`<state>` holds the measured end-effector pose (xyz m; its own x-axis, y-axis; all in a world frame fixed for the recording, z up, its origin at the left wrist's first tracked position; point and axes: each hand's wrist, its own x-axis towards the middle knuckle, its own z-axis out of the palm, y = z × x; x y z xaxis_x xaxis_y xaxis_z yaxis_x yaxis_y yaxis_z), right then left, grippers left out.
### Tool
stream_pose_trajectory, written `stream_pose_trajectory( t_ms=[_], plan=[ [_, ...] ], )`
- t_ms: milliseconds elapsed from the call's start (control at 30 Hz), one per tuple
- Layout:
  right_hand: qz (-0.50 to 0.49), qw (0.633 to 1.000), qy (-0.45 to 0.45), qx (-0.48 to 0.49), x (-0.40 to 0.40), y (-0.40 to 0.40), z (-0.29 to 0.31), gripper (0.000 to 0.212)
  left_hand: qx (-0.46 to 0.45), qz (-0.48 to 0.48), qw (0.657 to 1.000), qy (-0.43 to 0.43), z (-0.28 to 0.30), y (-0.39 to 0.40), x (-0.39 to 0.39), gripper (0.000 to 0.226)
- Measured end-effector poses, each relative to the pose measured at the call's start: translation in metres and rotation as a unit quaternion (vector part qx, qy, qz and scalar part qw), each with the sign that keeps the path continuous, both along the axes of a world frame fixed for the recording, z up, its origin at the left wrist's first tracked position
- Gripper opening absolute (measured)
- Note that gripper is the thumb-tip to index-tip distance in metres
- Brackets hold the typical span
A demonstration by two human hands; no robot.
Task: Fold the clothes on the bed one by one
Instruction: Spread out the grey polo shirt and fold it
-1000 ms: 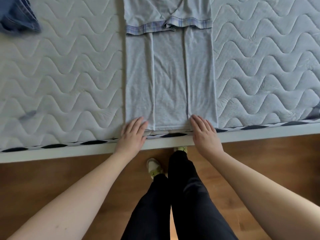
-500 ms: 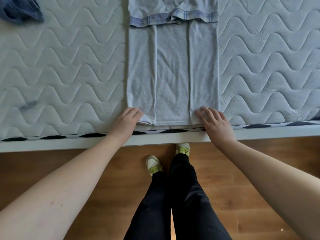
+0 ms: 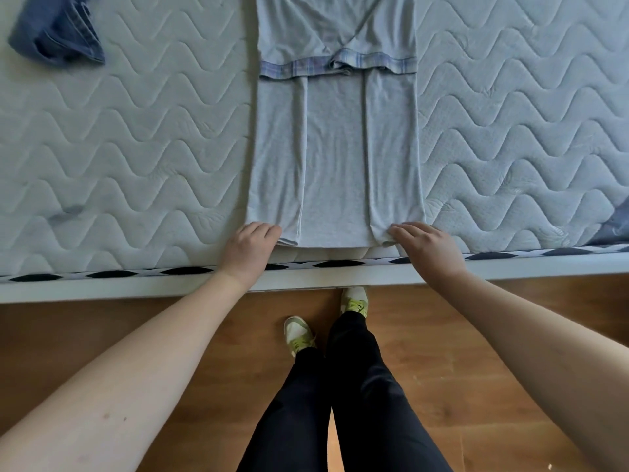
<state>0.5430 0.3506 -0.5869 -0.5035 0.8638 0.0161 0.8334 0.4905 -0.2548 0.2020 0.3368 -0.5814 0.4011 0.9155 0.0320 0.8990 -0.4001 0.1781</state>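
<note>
A grey shirt (image 3: 335, 158) lies flat on the bed (image 3: 136, 137), in the middle of the view. Its two sides are folded in, so it makes one long strip. The strip runs from 12 o'clock down to the near edge of the bed. A plaid band crosses it near the top, where the sleeves are folded in.

The left hand (image 3: 250, 252) is at the shirt's near left corner. Its fingers (image 3: 263, 230) are curled and pinch the hem there. The right hand (image 3: 427, 248) is at the near right corner. Its fingers (image 3: 403, 231) are bent down on the cloth and grip the hem, which bunches up a little under them. Both hands are at the bed's near edge, with the shirt's hem stretched between them.

Blue jeans (image 3: 56, 32) lie in a heap at about 10 o'clock, well apart from the shirt. A bit of dark blue cloth (image 3: 616, 226) peeks in at 3 o'clock, at the edge of the view.

The bed has a wavy quilted top and a white rim with black diamond marks. Below it is a brown wood floor (image 3: 85, 335). The person stands close to the bed in black trousers (image 3: 340, 403) and white and green shoes (image 3: 297, 335).
</note>
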Motion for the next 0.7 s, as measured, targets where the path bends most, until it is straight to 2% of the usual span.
stream_pose_trajectory(
  t_ms=[100,200,267,333,400,500,700],
  plan=[
    [0.006,1.0,0.001,0.021,0.0,-0.006,0.023,0.03,-0.016,0.016,1.0,-0.011,0.023,-0.005,-0.003,0.042],
    [0.006,0.999,-0.008,0.035,0.0,-0.02,0.056,0.042,-0.021,0.023,0.999,-0.027,0.057,-0.012,-0.006,0.043],
    [0.001,0.999,-0.013,0.045,0.0,-0.031,0.085,0.04,-0.032,0.036,0.998,-0.051,0.082,-0.019,-0.006,0.043],
    [-0.019,0.999,-0.032,0.028,-0.001,-0.044,0.111,0.029,-0.056,0.064,0.993,-0.082,0.104,-0.028,-0.006,0.041],
    [-0.034,0.998,-0.045,-0.016,0.0,-0.055,0.135,0.034,-0.075,0.084,0.988,-0.11,0.125,-0.039,-0.006,0.035],
    [-0.071,0.99,-0.094,-0.081,0.004,-0.076,0.167,0.038,-0.133,0.086,0.983,-0.092,0.152,-0.061,-0.002,0.026],
    [-0.048,0.984,-0.122,-0.118,0.012,-0.128,0.211,0.032,-0.191,0.043,0.98,-0.042,0.192,-0.122,0.001,0.025]
  ],
)
